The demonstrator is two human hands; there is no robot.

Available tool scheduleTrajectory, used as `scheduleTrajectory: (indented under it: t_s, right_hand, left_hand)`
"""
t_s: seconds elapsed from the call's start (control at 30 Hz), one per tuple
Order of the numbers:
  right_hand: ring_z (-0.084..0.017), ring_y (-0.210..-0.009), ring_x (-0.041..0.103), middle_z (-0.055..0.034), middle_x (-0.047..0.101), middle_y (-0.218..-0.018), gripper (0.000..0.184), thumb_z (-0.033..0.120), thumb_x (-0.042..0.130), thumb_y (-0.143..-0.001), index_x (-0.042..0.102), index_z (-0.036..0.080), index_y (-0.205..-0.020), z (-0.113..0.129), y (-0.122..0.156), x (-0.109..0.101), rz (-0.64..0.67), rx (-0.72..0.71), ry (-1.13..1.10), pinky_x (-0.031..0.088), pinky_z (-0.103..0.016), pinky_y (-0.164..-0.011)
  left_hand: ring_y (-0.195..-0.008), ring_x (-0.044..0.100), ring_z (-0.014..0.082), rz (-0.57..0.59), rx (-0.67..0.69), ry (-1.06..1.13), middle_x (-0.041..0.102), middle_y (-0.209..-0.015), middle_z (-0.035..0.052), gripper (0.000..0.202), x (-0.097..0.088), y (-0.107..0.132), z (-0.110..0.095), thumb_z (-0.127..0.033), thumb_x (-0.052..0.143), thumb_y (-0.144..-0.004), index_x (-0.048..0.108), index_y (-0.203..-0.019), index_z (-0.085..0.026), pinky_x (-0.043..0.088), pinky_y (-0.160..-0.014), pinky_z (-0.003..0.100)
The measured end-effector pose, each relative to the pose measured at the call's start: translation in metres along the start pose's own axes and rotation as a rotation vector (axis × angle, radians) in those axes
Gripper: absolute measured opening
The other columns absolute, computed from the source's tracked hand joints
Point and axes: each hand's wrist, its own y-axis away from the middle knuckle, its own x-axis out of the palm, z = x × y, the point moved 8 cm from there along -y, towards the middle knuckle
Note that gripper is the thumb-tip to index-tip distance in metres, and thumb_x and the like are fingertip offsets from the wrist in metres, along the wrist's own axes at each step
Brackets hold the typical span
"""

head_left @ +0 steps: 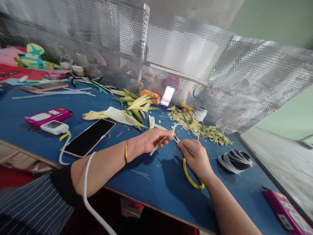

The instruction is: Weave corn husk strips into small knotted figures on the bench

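My left hand point(153, 140) pinches a pale corn-husk strip point(161, 141) above the blue table point(156, 189); a gold bangle sits on that wrist. My right hand point(195, 156) is closed round yellow-handled scissors point(190, 176), whose blades meet the strip's end near the fingertips. A pile of whole green and cream husks point(129, 112) lies just beyond my left hand. A heap of shredded husk trimmings point(200, 127) lies beyond my right hand.
A black phone point(89, 137) lies left of my forearm, with a white charger point(55, 127), a white cable point(85, 189) and a magenta power bank point(46, 116). A black-and-white spool point(234, 161) sits right. A perforated metal screen point(195, 65) backs the table. Another magenta device point(286, 209) lies near the right corner.
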Motion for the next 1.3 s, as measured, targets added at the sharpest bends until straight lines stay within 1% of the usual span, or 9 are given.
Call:
scheduleTrajectory:
  t_s: [0.13, 0.27, 0.43, 0.73, 0.83, 0.9, 0.97, 1.1, 1.3]
  right_hand:
    - [-0.016, -0.064, 0.057, -0.0013, 0.064, -0.066, 0.034, 0.042, 0.049, -0.093, 0.066, 0.020, -0.073, -0.017, 0.000, 0.007, 0.028, 0.205, -0.271, 0.042, -0.029, -0.067]
    - [-0.019, -0.071, 0.060, -0.0061, 0.068, -0.077, 0.043, 0.058, 0.055, -0.086, 0.070, 0.018, -0.079, -0.038, 0.006, 0.019, -0.045, 0.484, -0.693, 0.047, -0.031, -0.069]
    - [-0.013, -0.061, 0.055, -0.0012, 0.062, -0.065, 0.032, 0.048, 0.077, -0.070, 0.067, 0.018, -0.071, -0.044, 0.012, 0.034, -0.103, 0.655, -1.055, 0.046, -0.028, -0.064]
    - [-0.012, -0.054, 0.043, 0.0036, 0.048, -0.053, 0.036, 0.044, 0.069, -0.076, 0.051, 0.020, -0.056, -0.049, 0.013, 0.024, -0.224, 0.603, -0.724, 0.037, -0.028, -0.056]
    - [-0.019, -0.072, 0.056, -0.0026, 0.061, -0.075, 0.023, 0.041, 0.066, -0.079, 0.064, 0.019, -0.084, -0.044, 0.010, 0.003, -0.303, 0.474, -0.407, 0.044, -0.032, -0.066]
    - [-0.025, -0.096, 0.060, -0.0093, 0.065, -0.104, 0.035, 0.039, 0.066, -0.081, 0.064, 0.021, -0.111, -0.029, 0.008, -0.015, -0.380, 0.324, -0.173, 0.047, -0.038, -0.079]
    - [-0.027, -0.108, 0.059, -0.0108, 0.064, -0.116, 0.031, 0.036, 0.064, -0.085, 0.066, 0.024, -0.113, -0.010, 0.004, -0.017, -0.328, 0.170, -0.054, 0.045, -0.043, -0.089]
    - [-0.022, -0.087, 0.065, -0.0041, 0.072, -0.087, 0.013, 0.033, 0.061, -0.088, 0.069, 0.024, -0.081, 0.010, 0.000, 0.000, -0.123, 0.046, -0.171, 0.044, -0.041, -0.089]
    - [-0.018, -0.068, 0.060, -0.0005, 0.066, -0.070, 0.014, 0.028, 0.061, -0.084, 0.062, 0.022, -0.071, -0.004, 0.004, 0.005, -0.141, 0.252, -0.322, 0.045, -0.032, -0.071]
  left_hand:
    - [-0.050, 0.049, 0.0054, 0.048, 0.039, -0.051, 0.063, -0.067, 0.0012, 0.025, 0.005, 0.003, -0.004, -0.035, 0.065, -0.084, 0.070, -0.090, -0.012, 0.027, -0.041, 0.017]
    - [-0.048, 0.045, 0.0054, 0.074, 0.086, -0.221, 0.059, -0.063, -0.0002, 0.032, 0.013, 0.007, -0.002, -0.043, 0.073, -0.075, 0.067, -0.078, -0.012, 0.025, -0.042, 0.019]
    - [-0.045, 0.037, 0.0056, 0.132, 0.105, -0.435, 0.050, -0.054, -0.0022, 0.049, 0.023, 0.010, 0.009, -0.059, 0.074, -0.066, 0.058, -0.059, -0.013, 0.022, -0.042, 0.023]
    - [-0.043, 0.032, 0.0069, 0.194, 0.215, -0.561, 0.040, -0.046, -0.0064, 0.027, 0.030, 0.010, 0.013, -0.040, 0.070, -0.071, 0.066, -0.069, -0.013, 0.022, -0.044, 0.024]
    - [-0.045, 0.034, 0.0076, 0.177, 0.192, -0.582, 0.043, -0.049, -0.0053, 0.031, 0.031, 0.012, 0.015, -0.044, 0.070, -0.071, 0.067, -0.072, -0.013, 0.023, -0.044, 0.024]
    - [-0.048, 0.036, 0.0082, 0.163, 0.206, -0.587, 0.045, -0.051, -0.0048, 0.031, 0.031, 0.013, 0.014, -0.045, 0.069, -0.071, 0.067, -0.073, -0.014, 0.025, -0.046, 0.024]
    - [-0.049, 0.038, 0.0086, 0.141, 0.257, -0.615, 0.044, -0.051, -0.0046, 0.026, 0.032, 0.013, 0.012, -0.040, 0.066, -0.073, 0.062, -0.065, -0.016, 0.026, -0.047, 0.024]
    - [-0.046, 0.032, 0.0083, 0.045, 0.312, -0.762, 0.036, -0.045, -0.0052, 0.029, 0.030, 0.013, 0.011, -0.025, 0.062, -0.069, 0.043, -0.046, -0.019, 0.022, -0.045, 0.026]
    - [-0.043, 0.031, 0.0079, 0.064, 0.287, -0.780, 0.036, -0.041, -0.0056, 0.034, 0.037, 0.017, 0.013, -0.030, 0.060, -0.071, 0.044, -0.044, -0.019, 0.022, -0.045, 0.026]
